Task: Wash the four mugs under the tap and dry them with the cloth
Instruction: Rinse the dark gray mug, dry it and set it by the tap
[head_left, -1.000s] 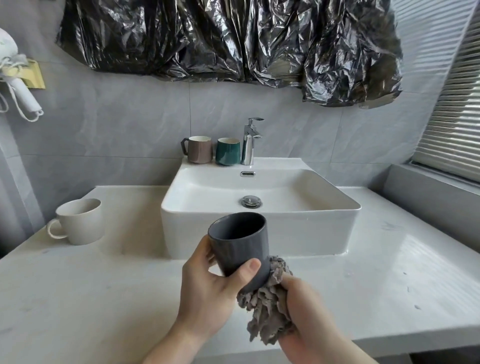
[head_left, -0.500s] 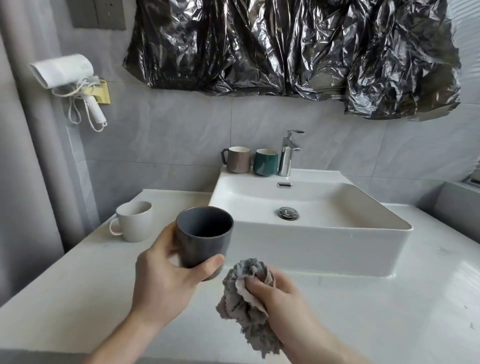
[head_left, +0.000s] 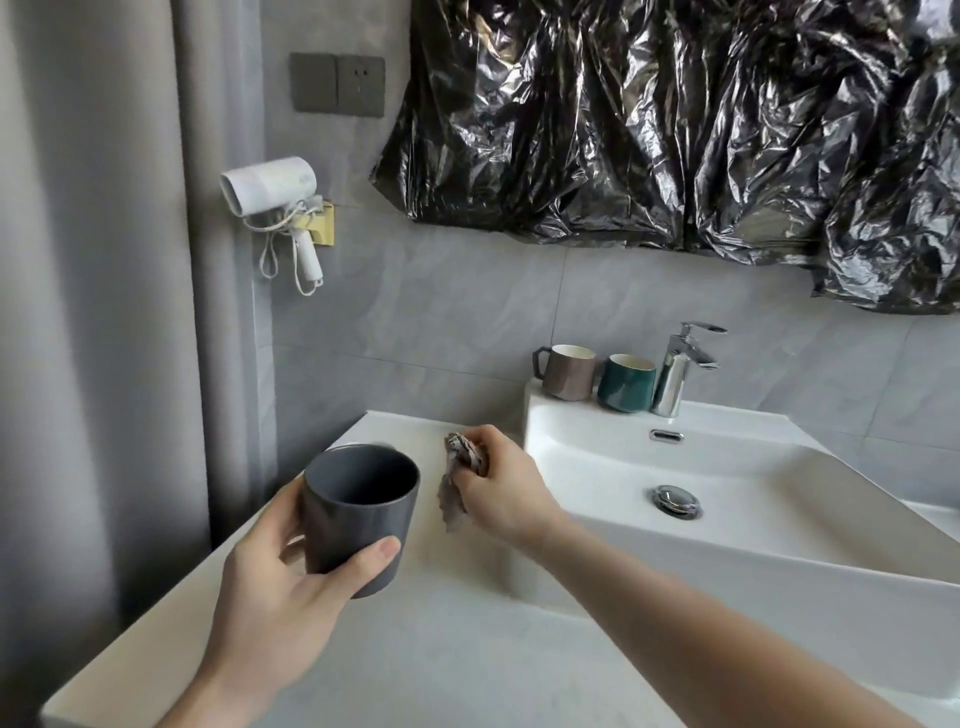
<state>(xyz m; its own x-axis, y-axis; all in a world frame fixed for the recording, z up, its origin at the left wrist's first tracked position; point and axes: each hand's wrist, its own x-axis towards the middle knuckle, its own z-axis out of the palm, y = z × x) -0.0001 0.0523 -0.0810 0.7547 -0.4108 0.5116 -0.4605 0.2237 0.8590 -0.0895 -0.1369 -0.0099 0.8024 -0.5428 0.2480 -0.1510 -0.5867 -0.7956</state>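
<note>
The left hand grips a dark grey mug with no visible handle, thumb curled across its near side and fingers behind, holding it upright above the near left part of the white countertop. Just right of the mug and a little farther away, the right hand clutches a crumpled grey cloth in its curled fingers; whether the cloth's hanging end touches the counter cannot be told. Cloth and mug are apart. On the far left ledge of the white basin stand a brown mug and, right of it, a teal mug, just beside the chrome tap. A white hair dryer hangs on the far left wall, and crumpled black plastic sheeting covers the wall above the basin.
</note>
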